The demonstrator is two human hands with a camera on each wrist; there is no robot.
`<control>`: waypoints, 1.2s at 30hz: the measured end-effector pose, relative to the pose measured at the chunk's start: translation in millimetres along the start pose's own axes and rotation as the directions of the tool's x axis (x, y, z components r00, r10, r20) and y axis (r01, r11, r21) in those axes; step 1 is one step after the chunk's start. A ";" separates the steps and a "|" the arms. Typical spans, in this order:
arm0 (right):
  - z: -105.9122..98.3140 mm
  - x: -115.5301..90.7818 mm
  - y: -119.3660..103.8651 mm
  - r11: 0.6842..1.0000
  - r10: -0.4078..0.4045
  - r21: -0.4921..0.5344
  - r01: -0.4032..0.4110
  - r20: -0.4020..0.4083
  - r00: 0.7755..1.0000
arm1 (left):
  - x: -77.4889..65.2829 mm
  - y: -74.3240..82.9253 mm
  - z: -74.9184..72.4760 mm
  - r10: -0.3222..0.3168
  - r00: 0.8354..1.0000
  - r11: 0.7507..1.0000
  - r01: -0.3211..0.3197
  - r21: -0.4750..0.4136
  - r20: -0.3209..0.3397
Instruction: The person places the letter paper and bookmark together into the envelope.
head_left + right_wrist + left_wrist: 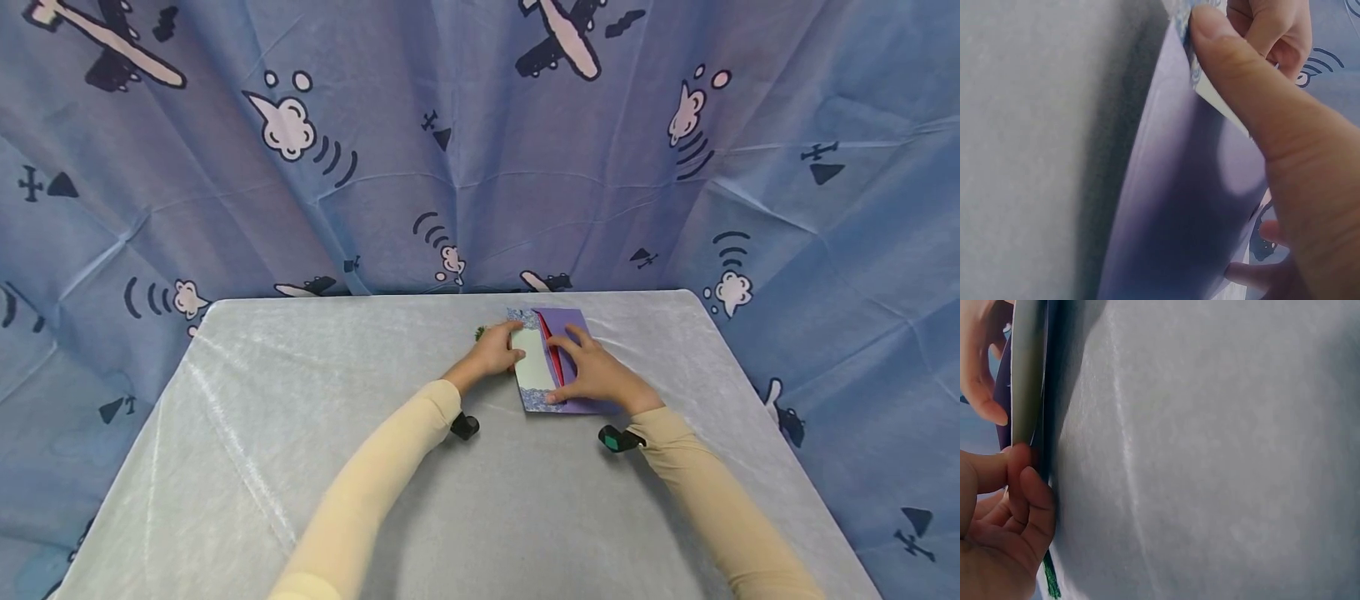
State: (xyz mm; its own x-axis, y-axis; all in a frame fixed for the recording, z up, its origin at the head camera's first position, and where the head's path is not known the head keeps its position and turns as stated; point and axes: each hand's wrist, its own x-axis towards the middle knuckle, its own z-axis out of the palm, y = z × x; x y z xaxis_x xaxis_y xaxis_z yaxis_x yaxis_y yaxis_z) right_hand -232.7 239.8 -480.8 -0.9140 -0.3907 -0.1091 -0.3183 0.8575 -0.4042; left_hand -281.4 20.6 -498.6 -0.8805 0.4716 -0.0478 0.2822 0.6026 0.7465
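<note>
A thin booklet-like card lies toward the far side of the table. Its pale panel (536, 364) has blue floral bands at both ends, and a purple panel (566, 318) extends to the right. Between them shows a red strip (558, 365). My left hand (493, 350) pinches the pale panel's left edge between thumb and fingers, seen close in the left wrist view. My right hand (603, 377) spans the purple panel; its thumb (1235, 69) touches the near floral band, its fingers spread toward the red strip. A green tassel (1052, 578) hangs beside the left hand.
A pale velvety cloth (300, 433) covers the table. Behind it hangs a blue curtain (480, 150) printed with airplanes and clouds. Dark wrist devices (619, 439) sit below both hands, close to the cloth.
</note>
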 end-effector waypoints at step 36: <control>4.7 0.3 1.2 1.000 -0.007 -0.014 0.007 -0.019 1.000 | 4.5 15.9 20.5 -0.125 0.976 0.992 0.129 0.012 -0.181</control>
State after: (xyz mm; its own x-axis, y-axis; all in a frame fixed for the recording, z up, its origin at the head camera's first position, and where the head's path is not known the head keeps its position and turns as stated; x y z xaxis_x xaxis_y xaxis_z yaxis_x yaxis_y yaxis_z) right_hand -232.2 239.2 -485.6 -0.9165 -0.3901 -0.0891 -0.3277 0.8595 -0.3923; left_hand -273.1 45.6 -500.6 -0.9631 0.2683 -0.0202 0.1704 0.6663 0.7260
